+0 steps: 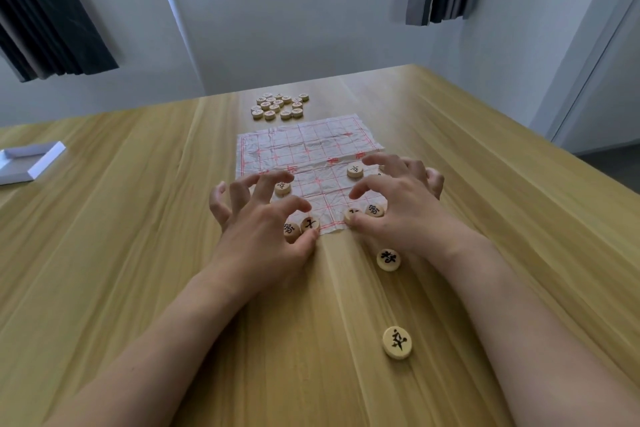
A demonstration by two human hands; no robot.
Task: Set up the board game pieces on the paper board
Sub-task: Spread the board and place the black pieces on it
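Two bare hands work over a creased paper xiangqi board (304, 149) lying mid-bench, its red grid running away from the viewer. The left hand (266, 218) has its grip spread, fingers arched, thumb nudging two black-lettered wooden discs (300, 227) at the board's near edge, apparently sliding them onto back-row points. The right hand (398, 204) is likewise spread, thumb resting on another pair of discs (365, 213) at the same edge; neither hand pinches anything. Two single discs sit further up the grid. Two spare discs (389, 259) lie on the bench in front of the board's near edge, probably waiting their turn. A heap of red-lettered discs (278, 106) sits beyond the far edge. The pale woodgrain bench (138, 218) holds a white box lid (27, 163) at its left edge. Grey walls and dark curtains lie beyond.
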